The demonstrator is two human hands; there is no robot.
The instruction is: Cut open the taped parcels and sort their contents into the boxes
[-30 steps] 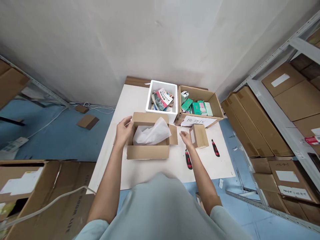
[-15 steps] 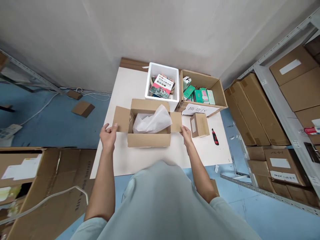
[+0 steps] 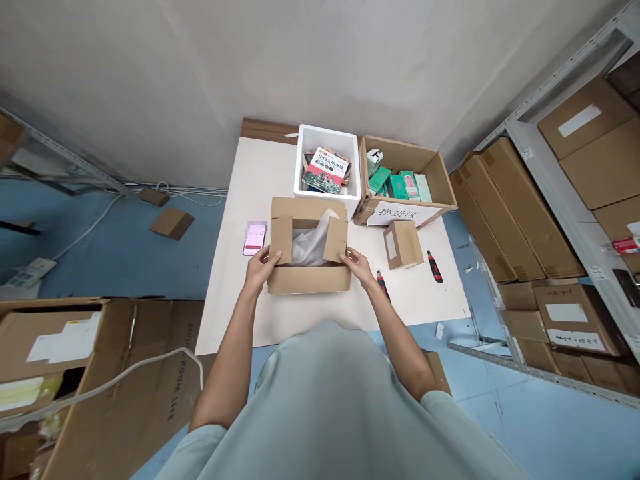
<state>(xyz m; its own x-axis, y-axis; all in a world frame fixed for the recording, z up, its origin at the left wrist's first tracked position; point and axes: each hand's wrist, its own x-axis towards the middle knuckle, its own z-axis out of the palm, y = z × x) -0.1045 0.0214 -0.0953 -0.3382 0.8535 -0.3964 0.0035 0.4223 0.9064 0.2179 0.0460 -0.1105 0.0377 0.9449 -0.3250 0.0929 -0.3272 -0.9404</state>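
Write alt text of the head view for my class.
A person's left hand and right hand touch the inward-turned end flaps of a cardboard box holding white wrapping. Behind it on the table stand a foam bin and an open carton.

White tabletop, open carton, foam box beside large cardboard box, small carton, phone, two cutters

A white foam box of books stands beside a brown carton holding green packs.

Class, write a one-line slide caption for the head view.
Left hand and right hand at the folded-in end flaps of a cardboard box holding white wrapping.
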